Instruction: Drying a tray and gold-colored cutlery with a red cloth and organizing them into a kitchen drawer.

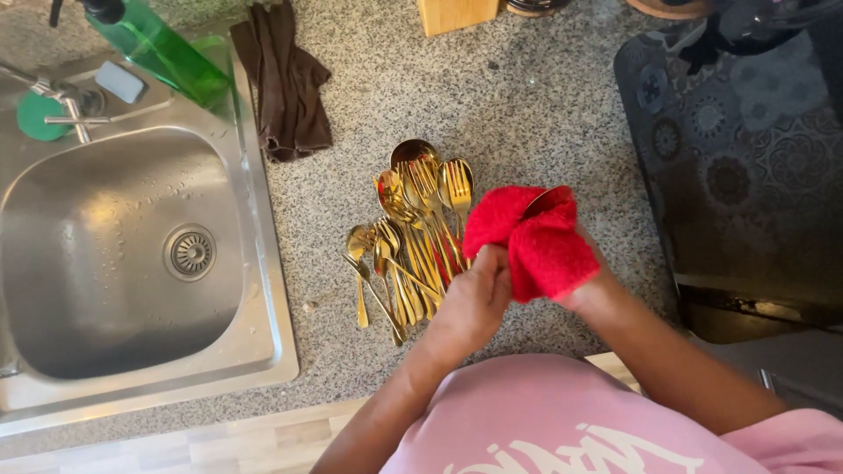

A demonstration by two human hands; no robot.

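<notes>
Red terry cloth (540, 241) wrapped around a gold piece of cutlery (537, 201), held in both hands over a speckled grey granite surface (527, 96).

Covered by the cloth, the right hand (575, 281) is mostly hidden, so how far it is closed cannot be told; only the rounded gold end pokes out at the cloth's top. The left hand (474, 294) is curled shut, pinching the cloth's near edge. Just left of the hands lies a heap of gold forks and spoons (408, 233) on the surface. Farther left sits a stainless steel sink (132, 254), with a green soap bottle (162, 48) and a crumpled brown cloth (285, 79) beside it.
</notes>
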